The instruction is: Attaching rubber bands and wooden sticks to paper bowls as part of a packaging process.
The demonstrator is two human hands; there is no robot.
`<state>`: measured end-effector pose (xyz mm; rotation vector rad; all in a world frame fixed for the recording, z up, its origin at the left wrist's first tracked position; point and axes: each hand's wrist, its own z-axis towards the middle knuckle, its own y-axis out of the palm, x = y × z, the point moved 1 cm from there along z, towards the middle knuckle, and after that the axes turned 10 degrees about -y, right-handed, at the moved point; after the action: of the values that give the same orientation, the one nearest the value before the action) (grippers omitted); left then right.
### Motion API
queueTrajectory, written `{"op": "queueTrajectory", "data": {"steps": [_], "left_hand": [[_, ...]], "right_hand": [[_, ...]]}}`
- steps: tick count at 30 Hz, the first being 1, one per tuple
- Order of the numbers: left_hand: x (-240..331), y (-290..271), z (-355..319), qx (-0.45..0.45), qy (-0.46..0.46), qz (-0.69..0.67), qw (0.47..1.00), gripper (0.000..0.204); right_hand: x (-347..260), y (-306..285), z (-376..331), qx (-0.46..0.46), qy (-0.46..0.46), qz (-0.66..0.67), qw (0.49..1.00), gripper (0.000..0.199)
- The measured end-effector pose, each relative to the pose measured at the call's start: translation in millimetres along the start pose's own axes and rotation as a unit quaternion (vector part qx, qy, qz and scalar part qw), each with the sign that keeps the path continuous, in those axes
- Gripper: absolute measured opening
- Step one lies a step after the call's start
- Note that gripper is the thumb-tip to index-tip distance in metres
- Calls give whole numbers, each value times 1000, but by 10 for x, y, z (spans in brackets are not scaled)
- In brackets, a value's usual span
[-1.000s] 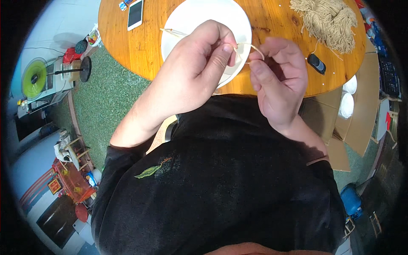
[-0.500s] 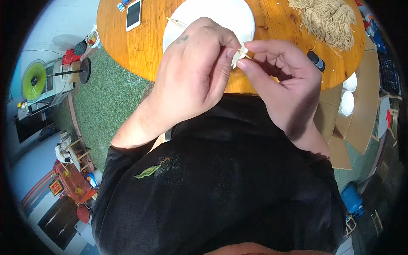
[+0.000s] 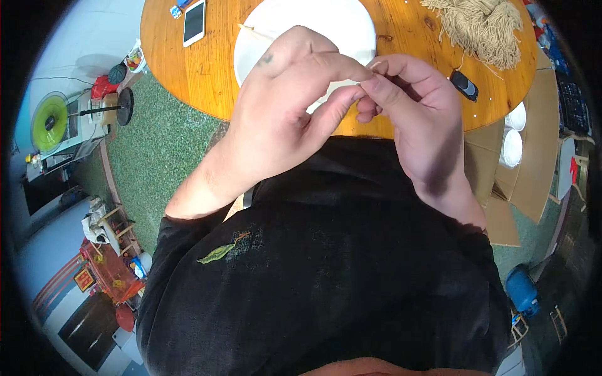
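Above the near edge of a white round plate (image 3: 345,25), my left hand (image 3: 291,94) and my right hand (image 3: 420,103) meet at their fingertips. A thin cream strand (image 3: 251,29) sticks out past the far side of my left hand, over the plate; the rest of it is hidden behind that hand. My left index finger reaches to the right thumb, while the left thumb points toward the same spot from below. The right thumb and index finger are pinched together, and what lies between them is mostly covered.
On the round wooden table (image 3: 207,81) are a tangled bundle of tan yarn (image 3: 486,31), a black key fob (image 3: 464,84) and a white phone (image 3: 195,24). An open cardboard box (image 3: 533,150) stands on the floor at the right. A green fan (image 3: 50,122) is at far left.
My right hand has turned and its fingertips have risen slightly, closing against the left index finger. The small pale piece seen between the hands before is now covered. My left thumb has swung rightward.
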<state>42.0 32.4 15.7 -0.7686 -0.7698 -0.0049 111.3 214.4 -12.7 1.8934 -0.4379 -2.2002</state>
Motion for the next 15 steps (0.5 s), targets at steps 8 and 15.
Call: {"op": "queueTrajectory", "data": {"steps": [8, 15], "left_hand": [[58, -42, -12, 25, 23, 127, 991, 27], [-1, -33, 6, 25, 57, 168, 984, 27]], "right_hand": [[70, -47, -23, 3, 86, 92, 992, 20], [91, -67, -57, 3, 103, 119, 988, 21]]}}
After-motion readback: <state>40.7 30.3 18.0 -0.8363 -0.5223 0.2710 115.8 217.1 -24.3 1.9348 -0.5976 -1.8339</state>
